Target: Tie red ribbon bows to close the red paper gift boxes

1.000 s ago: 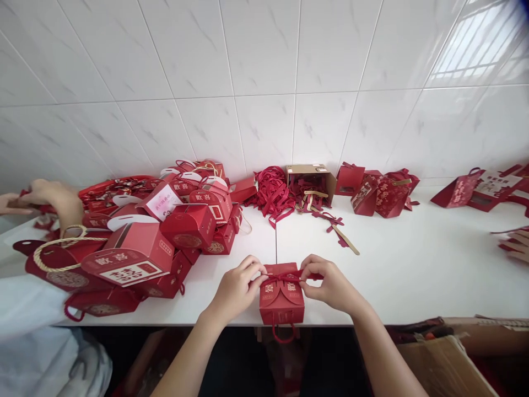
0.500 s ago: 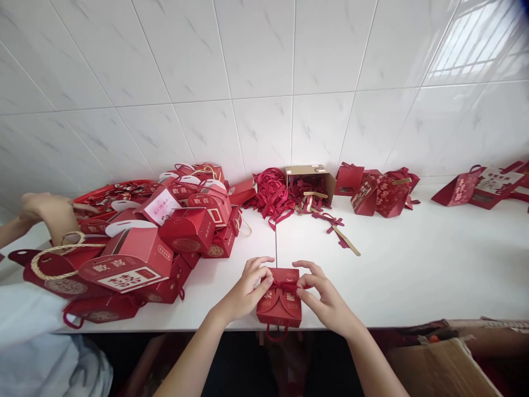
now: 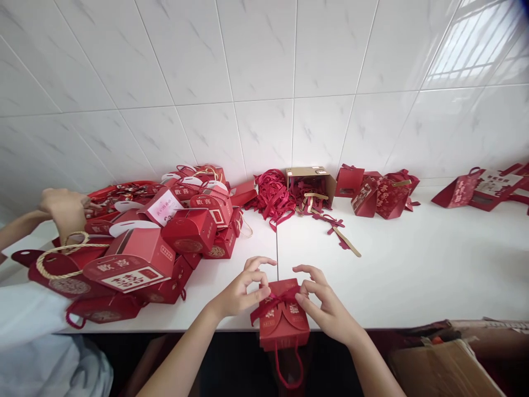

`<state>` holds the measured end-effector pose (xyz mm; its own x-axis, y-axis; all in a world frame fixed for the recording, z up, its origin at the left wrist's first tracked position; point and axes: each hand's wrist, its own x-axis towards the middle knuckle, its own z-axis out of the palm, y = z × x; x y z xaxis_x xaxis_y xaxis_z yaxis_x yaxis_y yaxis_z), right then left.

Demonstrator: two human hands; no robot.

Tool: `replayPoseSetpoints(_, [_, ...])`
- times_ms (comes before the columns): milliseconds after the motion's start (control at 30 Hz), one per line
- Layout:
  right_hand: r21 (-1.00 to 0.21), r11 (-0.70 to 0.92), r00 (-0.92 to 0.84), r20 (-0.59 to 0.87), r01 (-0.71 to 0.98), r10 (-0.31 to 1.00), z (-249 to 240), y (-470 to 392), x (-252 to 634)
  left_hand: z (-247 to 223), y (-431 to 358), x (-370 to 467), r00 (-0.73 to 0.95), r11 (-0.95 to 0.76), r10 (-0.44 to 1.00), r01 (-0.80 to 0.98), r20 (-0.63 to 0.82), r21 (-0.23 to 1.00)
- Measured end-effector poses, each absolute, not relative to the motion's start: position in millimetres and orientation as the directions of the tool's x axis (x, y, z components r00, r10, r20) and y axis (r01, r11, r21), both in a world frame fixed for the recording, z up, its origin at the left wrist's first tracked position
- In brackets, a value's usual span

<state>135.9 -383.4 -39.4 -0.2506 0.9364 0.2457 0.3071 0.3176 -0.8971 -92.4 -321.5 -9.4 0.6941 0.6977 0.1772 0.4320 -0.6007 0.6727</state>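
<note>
A small red gift box (image 3: 283, 325) lies at the table's front edge, its near end and cord handle hanging over. A dark red ribbon (image 3: 282, 298) crosses its top in a bow. On the left of the bow, my left hand (image 3: 244, 288) pinches the ribbon between thumb and finger. My right hand (image 3: 324, 300) pinches the bow's right side, its upper fingers raised and curved.
Many red boxes (image 3: 190, 230) are heaped on the left, where another person's hands (image 3: 66, 207) reach behind them. Loose ribbons (image 3: 273, 193) and an open carton (image 3: 332, 190) stand by the wall. Red bags (image 3: 392, 196) stand at the right, above a cardboard box (image 3: 442, 366).
The gift box has shifted toward me and turned slightly, hanging further over the edge. The bow's loops and tail now show more. The other person's hands moved right.
</note>
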Motion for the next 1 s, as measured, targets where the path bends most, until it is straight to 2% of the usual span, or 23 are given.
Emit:
replayPoseSetpoints(200, [-0.881, 0.312, -0.263, 0.226, 0.355, 0.938, -45, -392, 130, -19, -314, -93, 0.622, -0.691, 0.719, 0.597, 0.31, 0.407])
replayPoseSetpoints(367, [-0.853, 0.318, -0.23, 0.24, 0.414, 0.943, -46, -396, 128, -24, -313, -93, 0.593, -0.711, 0.679, 0.677, 0.433, 0.188])
replayPoseSetpoints(467, [-0.801, 0.342, -0.24, 0.253, 0.491, 0.937, -44, -398, 129, -28, -312, -94, 0.568, -0.687, 0.682, 0.714, 0.46, 0.137])
replayPoseSetpoints(567, [-0.743, 0.357, -0.244, 0.263, 0.566, 0.934, -42, -398, 131, -32, -312, -96, 0.542, -0.663, 0.699, 0.736, 0.467, 0.137])
replayPoseSetpoints(667, [-0.718, 0.357, -0.227, 0.276, 0.597, 0.934, -40, -396, 132, -36, -312, -97, 0.525, -0.66, 0.715, 0.726, 0.463, 0.196])
replayPoseSetpoints(733, [-0.753, 0.333, -0.193, 0.271, 0.567, 0.943, -42, -394, 131, -40, -313, -95, 0.48, -0.643, 0.742, 0.708, 0.468, 0.294])
replayPoseSetpoints(867, [-0.892, 0.277, -0.131, 0.246, 0.356, 0.96, -55, -391, 131, -55, -316, -92, 0.273, -0.53, 0.843, 0.571, 0.464, 0.627])
replayPoseSetpoints(933, [-0.924, 0.28, -0.178, 0.239, 0.26, 0.955, -68, -390, 133, -65, -319, -92, 0.129, -0.412, 0.908, 0.445, 0.398, 0.795])
replayPoseSetpoints(1000, [-0.929, 0.273, -0.252, 0.209, 0.252, 0.945, -83, -389, 135, -75, -321, -94, 0.025, -0.271, 0.96, 0.337, 0.28, 0.902])
